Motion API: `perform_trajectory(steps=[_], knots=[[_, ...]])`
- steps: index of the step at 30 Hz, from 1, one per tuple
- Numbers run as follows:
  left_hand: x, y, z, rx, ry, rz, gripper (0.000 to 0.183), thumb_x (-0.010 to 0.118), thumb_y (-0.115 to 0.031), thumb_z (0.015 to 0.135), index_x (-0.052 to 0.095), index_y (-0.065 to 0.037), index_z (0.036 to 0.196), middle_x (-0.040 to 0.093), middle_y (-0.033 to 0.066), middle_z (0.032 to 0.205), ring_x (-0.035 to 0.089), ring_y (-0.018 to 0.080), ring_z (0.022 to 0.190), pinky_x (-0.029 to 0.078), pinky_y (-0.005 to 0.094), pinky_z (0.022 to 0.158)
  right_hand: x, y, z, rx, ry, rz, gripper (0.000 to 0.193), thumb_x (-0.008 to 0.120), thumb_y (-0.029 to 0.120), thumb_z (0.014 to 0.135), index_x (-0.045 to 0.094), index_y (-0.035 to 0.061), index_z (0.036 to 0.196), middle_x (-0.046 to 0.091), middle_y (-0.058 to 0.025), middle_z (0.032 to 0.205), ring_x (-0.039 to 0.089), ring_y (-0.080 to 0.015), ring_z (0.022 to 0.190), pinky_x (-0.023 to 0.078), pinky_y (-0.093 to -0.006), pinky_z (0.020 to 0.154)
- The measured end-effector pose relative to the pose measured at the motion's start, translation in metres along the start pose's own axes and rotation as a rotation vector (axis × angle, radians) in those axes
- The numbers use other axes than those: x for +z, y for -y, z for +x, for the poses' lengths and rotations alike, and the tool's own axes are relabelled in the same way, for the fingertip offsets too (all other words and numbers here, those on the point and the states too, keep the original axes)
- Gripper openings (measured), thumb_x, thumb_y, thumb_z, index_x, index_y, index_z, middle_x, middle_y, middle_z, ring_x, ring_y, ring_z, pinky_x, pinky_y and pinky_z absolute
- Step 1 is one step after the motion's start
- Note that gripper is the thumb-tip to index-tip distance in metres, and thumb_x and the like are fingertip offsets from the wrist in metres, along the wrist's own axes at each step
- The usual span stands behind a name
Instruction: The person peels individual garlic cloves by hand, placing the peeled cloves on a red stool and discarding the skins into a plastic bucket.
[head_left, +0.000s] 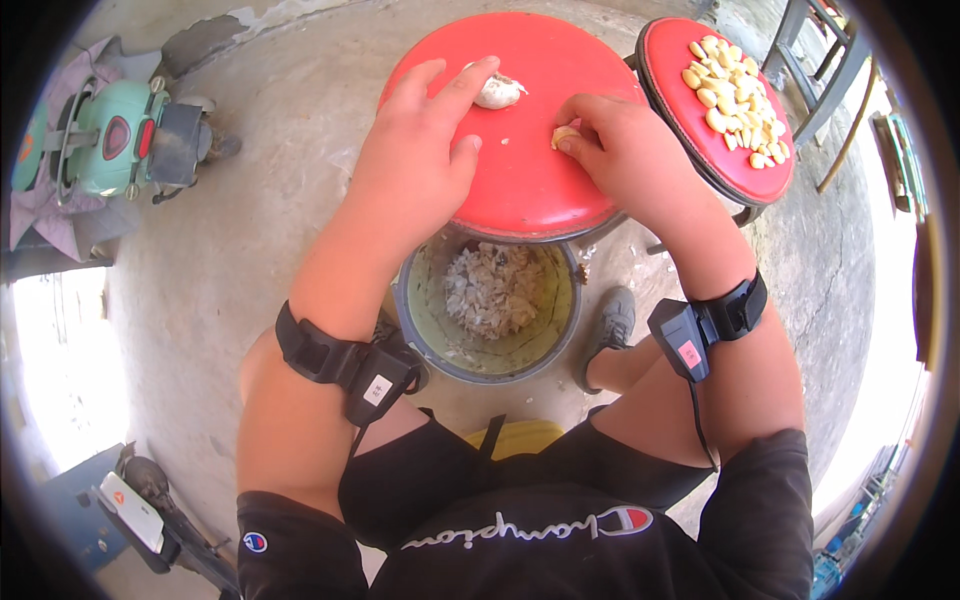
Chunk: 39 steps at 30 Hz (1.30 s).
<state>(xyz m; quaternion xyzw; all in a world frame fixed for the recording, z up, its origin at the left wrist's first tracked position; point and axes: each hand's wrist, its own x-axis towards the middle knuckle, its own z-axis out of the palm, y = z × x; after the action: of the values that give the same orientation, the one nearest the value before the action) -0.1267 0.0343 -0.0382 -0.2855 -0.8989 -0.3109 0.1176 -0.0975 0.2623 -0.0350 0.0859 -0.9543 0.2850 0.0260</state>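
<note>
A whitish garlic bulb (499,91) sits on the far half of a round red stool (510,185) in front of me. Over the stool's left side, my left hand (428,130) has its fingers spread. Its index fingertip reaches the bulb's left edge; whether it touches cannot be told. My right hand (622,142), on the right side of the same stool, pinches a small yellowish garlic clove (565,136) between thumb and forefinger. A tiny pale scrap lies on the red top between the hands.
Another red stool (690,130) at the far right bears a heap of peeled garlic cloves (735,95). Below the near stool, between my feet, stands a bucket (420,345) with white garlic skins (495,290). A green scooter-like vehicle (115,140) is at the left.
</note>
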Motion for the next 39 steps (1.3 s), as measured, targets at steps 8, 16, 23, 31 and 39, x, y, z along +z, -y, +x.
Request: perform_trajectory(steps=[8, 16, 23, 31, 39], knots=[[0.011, 0.005, 0.008, -0.060, 0.066, -0.032, 0.027, 0.067, -0.010, 0.089, 0.063, -0.008, 0.115, 0.066, 0.0148, 0.114, 0.063, 0.0315, 0.106, 0.050, 0.0415, 0.094, -0.041, 0.025, -0.006, 0.217, 0.181, -0.090, 0.025, 0.065, 0.025, 0.092, 0.070, 0.0008, 0.088, 0.068, -0.0191, 0.081, 0.066, -0.0373, 0.079, 0.052, -0.0465, 0.072], [0.024, 0.013, 0.013, -0.221, -0.093, -0.172, 0.020, 0.074, -0.019, 0.088, 0.061, -0.004, 0.091, 0.066, 0.0071, 0.086, 0.062, 0.0169, 0.079, 0.051, 0.0312, 0.074, -0.019, 0.030, -0.045, -0.233, 0.339, 0.099, 0.024, 0.065, 0.024, 0.090, 0.073, 0.0017, 0.087, 0.068, -0.0189, 0.081, 0.065, -0.0381, 0.080, 0.053, -0.0470, 0.072], [0.027, 0.006, 0.022, -0.503, -0.108, -0.256, 0.023, 0.075, -0.019, 0.087, 0.057, -0.005, 0.083, 0.063, 0.0021, 0.078, 0.056, 0.0095, 0.070, 0.047, 0.0261, 0.066, -0.014, 0.039, -0.052, -0.272, 0.476, 0.173, 0.016, 0.062, 0.013, 0.088, 0.068, 0.0026, 0.099, 0.068, -0.0184, 0.082, 0.066, -0.0394, 0.082, 0.052, -0.0456, 0.071], [0.000, 0.004, 0.007, -0.546, -0.021, -0.780, 0.018, 0.069, -0.010, 0.090, 0.059, -0.001, 0.103, 0.067, 0.0033, 0.094, 0.061, 0.0102, 0.088, 0.049, 0.0269, 0.078, -0.034, 0.029, -0.034, -0.025, 0.278, 0.148, 0.023, 0.066, 0.013, 0.088, 0.066, 0.0024, 0.109, 0.067, -0.0178, 0.085, 0.065, -0.0356, 0.078, 0.052, -0.0425, 0.070], [-0.030, -0.026, -0.024, -0.425, 0.131, -0.872, 0.019, 0.064, -0.011, 0.094, 0.064, -0.001, 0.110, 0.069, 0.0054, 0.095, 0.063, 0.0102, 0.088, 0.050, 0.0262, 0.075, -0.026, 0.057, -0.034, 0.005, 0.067, 0.451, 0.014, 0.067, 0.009, 0.093, 0.066, 0.0024, 0.106, 0.060, -0.0011, 0.077, 0.053, -0.0081, 0.070, 0.044, -0.0254, 0.061]])
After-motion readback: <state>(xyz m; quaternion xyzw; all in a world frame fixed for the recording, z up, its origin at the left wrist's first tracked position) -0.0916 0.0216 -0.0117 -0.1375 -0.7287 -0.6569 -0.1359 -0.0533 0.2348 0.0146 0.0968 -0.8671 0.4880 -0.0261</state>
